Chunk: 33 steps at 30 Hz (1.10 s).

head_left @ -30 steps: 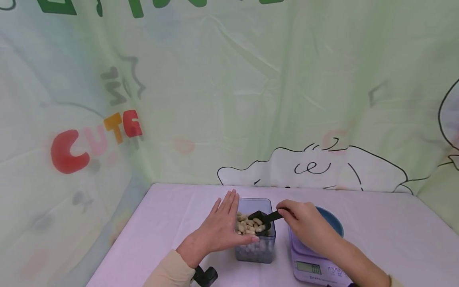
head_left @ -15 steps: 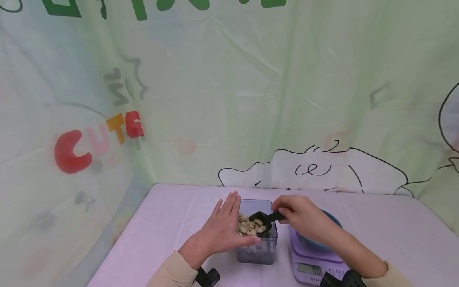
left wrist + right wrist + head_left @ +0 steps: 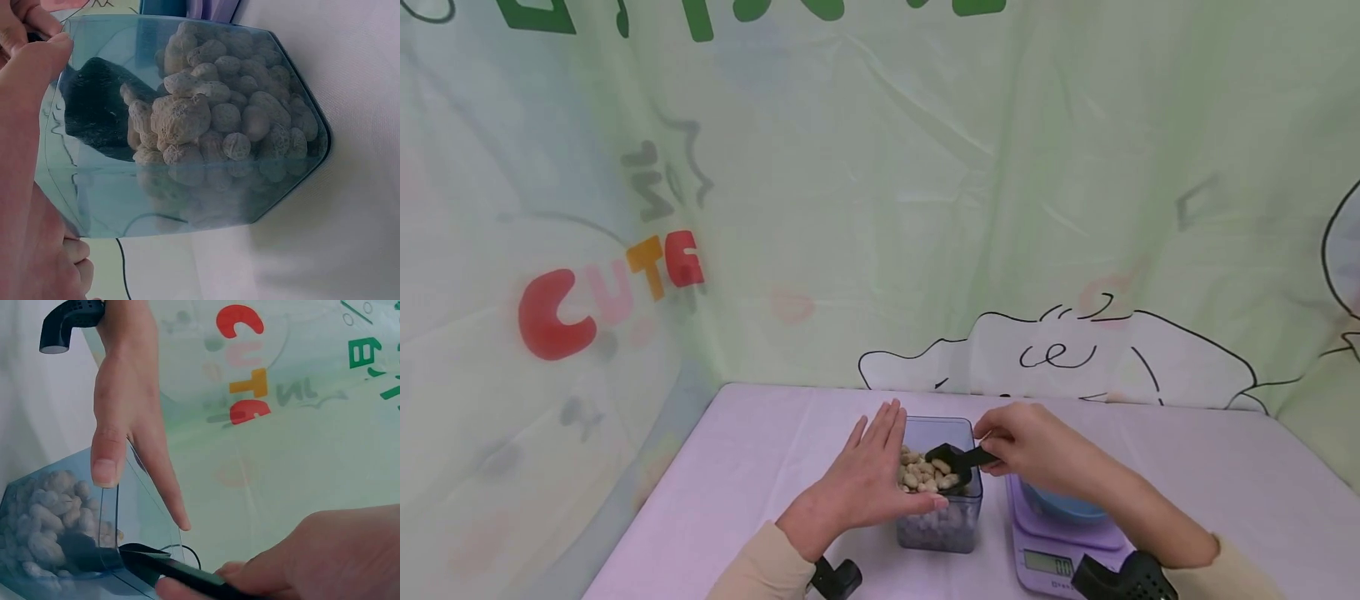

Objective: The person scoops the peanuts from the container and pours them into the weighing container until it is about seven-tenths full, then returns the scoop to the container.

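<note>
Flanking the container (image 3: 937, 529), both hands (image 3: 861, 483) (image 3: 1037, 446) angle inward.

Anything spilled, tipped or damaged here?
Nothing stands out: the visible peanuts lie inside the upright container, the scoop dips in among them, and the partly hidden blue bowl sits on the scale.

Below the left hand (image 3: 861, 487) spreads a pale lilac worktop (image 3: 752, 450). Beyond that hand hangs a creased, pale green sheet (image 3: 850, 208), green lettering (image 3: 698, 18) high up; to the hand's left, a whitish side sheet (image 3: 467, 400) bears red, pink and orange letters (image 3: 615, 312).
</note>
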Motion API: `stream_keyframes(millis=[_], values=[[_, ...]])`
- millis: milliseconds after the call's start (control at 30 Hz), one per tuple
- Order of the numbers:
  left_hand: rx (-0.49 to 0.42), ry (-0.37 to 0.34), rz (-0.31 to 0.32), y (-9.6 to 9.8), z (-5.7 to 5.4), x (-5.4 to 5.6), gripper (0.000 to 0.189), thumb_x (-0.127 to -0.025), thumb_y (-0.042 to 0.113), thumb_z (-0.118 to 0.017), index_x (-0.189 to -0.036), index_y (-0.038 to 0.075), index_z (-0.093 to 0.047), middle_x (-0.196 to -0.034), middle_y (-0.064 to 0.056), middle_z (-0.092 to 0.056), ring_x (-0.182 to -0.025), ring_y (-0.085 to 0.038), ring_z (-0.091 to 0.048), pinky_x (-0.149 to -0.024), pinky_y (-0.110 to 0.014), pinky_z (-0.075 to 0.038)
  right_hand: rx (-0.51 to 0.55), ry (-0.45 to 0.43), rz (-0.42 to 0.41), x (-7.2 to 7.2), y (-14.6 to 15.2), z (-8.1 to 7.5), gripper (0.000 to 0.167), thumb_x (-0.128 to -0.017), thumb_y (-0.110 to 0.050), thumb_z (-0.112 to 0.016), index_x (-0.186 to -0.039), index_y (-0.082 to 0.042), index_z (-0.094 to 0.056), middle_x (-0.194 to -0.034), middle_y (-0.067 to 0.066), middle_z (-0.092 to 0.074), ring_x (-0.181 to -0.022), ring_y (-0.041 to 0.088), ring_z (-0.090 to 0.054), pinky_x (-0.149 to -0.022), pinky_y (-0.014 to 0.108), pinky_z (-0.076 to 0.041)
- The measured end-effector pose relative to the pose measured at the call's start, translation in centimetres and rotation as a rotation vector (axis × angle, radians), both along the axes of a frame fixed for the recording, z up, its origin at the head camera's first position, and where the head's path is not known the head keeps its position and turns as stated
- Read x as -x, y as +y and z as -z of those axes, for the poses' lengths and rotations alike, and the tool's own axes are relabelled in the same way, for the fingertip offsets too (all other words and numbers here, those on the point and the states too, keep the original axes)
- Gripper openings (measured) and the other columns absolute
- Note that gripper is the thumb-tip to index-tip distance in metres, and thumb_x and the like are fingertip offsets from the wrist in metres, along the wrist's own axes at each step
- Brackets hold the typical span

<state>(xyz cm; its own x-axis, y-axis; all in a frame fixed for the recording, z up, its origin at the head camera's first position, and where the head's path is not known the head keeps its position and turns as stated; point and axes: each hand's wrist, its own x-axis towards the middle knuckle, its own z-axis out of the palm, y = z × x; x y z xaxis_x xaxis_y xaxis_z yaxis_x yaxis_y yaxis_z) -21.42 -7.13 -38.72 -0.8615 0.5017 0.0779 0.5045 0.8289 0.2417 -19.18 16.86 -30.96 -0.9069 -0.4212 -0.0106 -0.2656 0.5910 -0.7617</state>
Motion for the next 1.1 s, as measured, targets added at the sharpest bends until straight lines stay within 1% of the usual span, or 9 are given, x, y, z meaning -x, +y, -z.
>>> stream_keyframes(millis=[100,200,267,367,467,700,900,967,1100], values=[[0.007,-0.001,-0.003,0.0,0.0,0.1,0.122,-0.078,0.087,-0.047,-0.16,0.007,-0.005,-0.168,-0.01,-0.004,-0.156,-0.023,-0.003,-0.125,-0.052,-0.014,0.036,0.037,0.039,0.0,-0.5,0.1,0.018,-0.098,-0.001,-0.054,-0.11,0.008,-0.065,-0.104,0.02,-0.07,-0.081,0.019,-0.074,-0.071,0.026,-0.061],[0.015,-0.001,-0.008,0.0,0.0,0.1,0.121,-0.078,0.087,-0.046,-0.16,0.007,-0.006,-0.168,-0.01,-0.005,-0.156,-0.022,-0.004,-0.125,-0.052,-0.015,0.074,0.056,0.091,0.1,-1.1,0.3,0.021,-0.101,-0.007,-0.054,-0.113,0.006,-0.066,-0.11,0.022,-0.069,-0.084,0.02,-0.074,-0.073,0.028,-0.061],[0.019,0.0,-0.009,0.0,0.0,0.1,0.121,-0.078,0.087,-0.046,-0.16,0.008,-0.007,-0.168,-0.01,-0.005,-0.156,-0.022,-0.004,-0.125,-0.051,-0.015,0.078,0.065,0.099,0.1,-1.5,0.5,0.022,-0.101,-0.007,-0.053,-0.114,0.005,-0.067,-0.113,0.023,-0.069,-0.085,0.021,-0.075,-0.073,0.029,-0.061],[0.019,-0.002,-0.013,0.0,0.0,0.1,0.121,-0.078,0.088,-0.046,-0.16,0.008,-0.007,-0.168,-0.008,-0.004,-0.156,-0.021,-0.005,-0.125,-0.051,-0.016,0.052,0.059,0.082,0.2,-1.9,0.6,0.021,-0.101,-0.003,-0.052,-0.113,0.004,-0.068,-0.112,0.021,-0.069,-0.083,0.02,-0.074,-0.072,0.03,-0.061],[0.024,-0.009,-0.02,0.0,0.0,0.1,0.121,-0.078,0.088,-0.046,-0.161,0.009,-0.007,-0.168,-0.006,-0.003,-0.156,-0.02,-0.004,-0.125,-0.05,-0.015,0.022,0.064,0.047,0.3,-2.2,0.6,0.021,-0.1,0.0,-0.051,-0.11,0.004,-0.069,-0.111,0.02,-0.07,-0.083,0.021,-0.073,-0.072,0.03,-0.061],[0.028,-0.012,-0.013,0.1,-0.2,0.1,0.12,-0.079,0.087,-0.046,-0.16,0.009,-0.006,-0.168,-0.007,-0.003,-0.156,-0.02,-0.004,-0.125,-0.05,-0.015,0.012,-0.018,0.057,0.4,-2.1,0.1,0.019,-0.1,0.003,-0.05,-0.104,0.007,-0.068,-0.109,0.019,-0.068,-0.083,0.023,-0.073,-0.072,0.032,-0.062],[0.031,0.005,-0.015,0.0,-0.1,0.0,0.12,-0.079,0.086,-0.048,-0.16,0.007,-0.009,-0.168,-0.008,-0.006,-0.156,-0.021,-0.006,-0.125,-0.049,-0.017,-0.013,0.018,0.033,0.3,-1.8,0.1,0.018,-0.096,0.009,-0.051,-0.096,0.005,-0.069,-0.099,0.015,-0.068,-0.084,0.02,-0.072,-0.07,0.027,-0.061],[0.027,0.008,-0.011,0.0,-0.1,0.1,0.12,-0.079,0.086,-0.048,-0.16,0.006,-0.01,-0.168,-0.009,-0.007,-0.156,-0.021,-0.007,-0.125,-0.049,-0.017,-0.012,0.024,0.021,0.3,-1.7,0.1,0.019,-0.096,0.01,-0.051,-0.097,0.005,-0.069,-0.099,0.015,-0.068,-0.088,0.022,-0.071,-0.071,0.027,-0.061],[0.023,0.0,-0.008,0.0,-0.1,0.1,0.12,-0.079,0.086,-0.048,-0.16,0.007,-0.01,-0.168,-0.009,-0.006,-0.156,-0.022,-0.006,-0.125,-0.049,-0.017,-0.005,0.007,-0.013,0.4,-1.5,0.1,0.021,-0.096,0.012,-0.05,-0.102,0.008,-0.069,-0.105,0.019,-0.066,-0.094,0.025,-0.071,-0.073,0.027,-0.061]])
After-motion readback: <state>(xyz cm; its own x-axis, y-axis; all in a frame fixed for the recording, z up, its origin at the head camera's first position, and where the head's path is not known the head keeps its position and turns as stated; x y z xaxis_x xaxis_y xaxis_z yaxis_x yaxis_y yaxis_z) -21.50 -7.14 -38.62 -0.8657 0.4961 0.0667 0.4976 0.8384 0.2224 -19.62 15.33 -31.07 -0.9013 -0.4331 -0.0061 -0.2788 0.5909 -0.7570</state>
